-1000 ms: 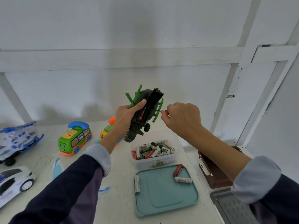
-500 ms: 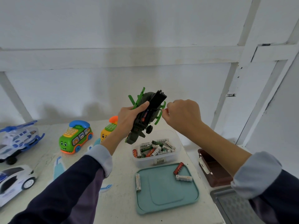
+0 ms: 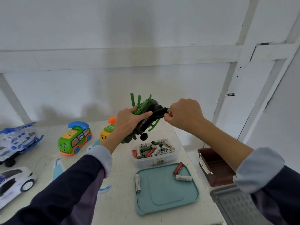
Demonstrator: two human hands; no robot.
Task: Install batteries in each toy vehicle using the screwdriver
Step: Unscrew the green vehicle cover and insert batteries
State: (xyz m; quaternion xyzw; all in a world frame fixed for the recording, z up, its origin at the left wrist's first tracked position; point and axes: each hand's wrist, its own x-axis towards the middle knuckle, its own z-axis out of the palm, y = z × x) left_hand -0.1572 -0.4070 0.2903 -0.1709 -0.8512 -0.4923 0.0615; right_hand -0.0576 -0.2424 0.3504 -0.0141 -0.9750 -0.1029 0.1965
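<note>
My left hand grips a dark green toy helicopter upside down above the table, its green skids and rotor blades sticking out. Its black battery cover stands open towards the right. My right hand pinches the cover's end, and a small red tip, maybe the screwdriver, shows between its fingers. A clear tub of batteries sits just below the toy. Three loose batteries lie on the teal lid.
On the white table stand a green phone bus, a yellow phone toy partly behind my left arm, a blue-white helicopter and a white car. A brown box and grey tray sit at the right.
Both hands and the helicopter sank lower in view and drew together. The toy rolled so its cover now points right, and my right hand closed on the cover's end.
</note>
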